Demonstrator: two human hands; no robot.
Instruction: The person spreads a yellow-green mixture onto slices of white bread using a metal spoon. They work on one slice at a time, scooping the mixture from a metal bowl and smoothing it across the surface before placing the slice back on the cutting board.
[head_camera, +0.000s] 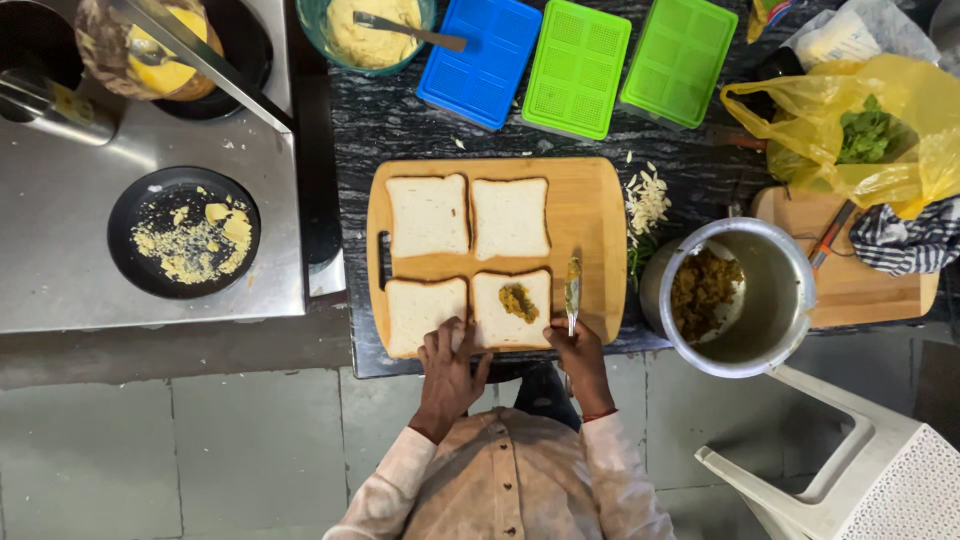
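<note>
Two hands at the near edge of a wooden cutting board with four bread slices.

The right hand (583, 352), low centre of the frame, is closed around the handle of a knife (572, 292) whose smeared blade points up over the cutting board (585, 215). The left hand (450, 368) lies beside it, fingers spread flat, touching the near edge of the two lower bread slices. The lower right slice (512, 308) carries a dab of greenish-brown filling (518, 302); the other three are plain. Right of the board stands a steel pot (770, 300) holding the same filling, with grated shreds (646, 200) between. Blue and green lidded boxes (575, 65) line the top.
</note>
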